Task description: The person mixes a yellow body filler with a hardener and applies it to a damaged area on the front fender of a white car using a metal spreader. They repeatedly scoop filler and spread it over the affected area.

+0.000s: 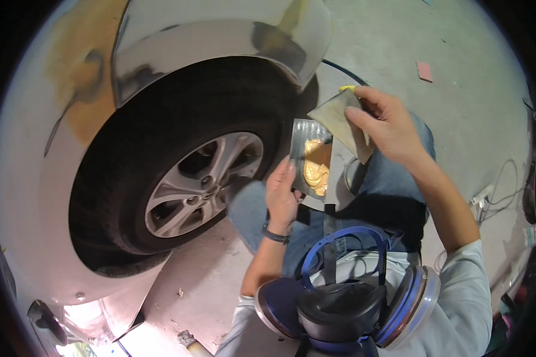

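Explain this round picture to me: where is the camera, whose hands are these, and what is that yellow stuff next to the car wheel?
The camera sits on a person's head and looks down, so the wide lens bends the edges into a circle. No machine here: both hands are that person's own. The dark and blue thing at the bottom is a respirator mask hanging at their chest. The left hand holds a flat grey board carrying a blob of yellowish paste. The right hand holds a flat spreader just above that board. On the left is a car wheel under a pale fender, with a yellowish patch on the body panel. The person crouches on a concrete floor, where cables lie at the right.
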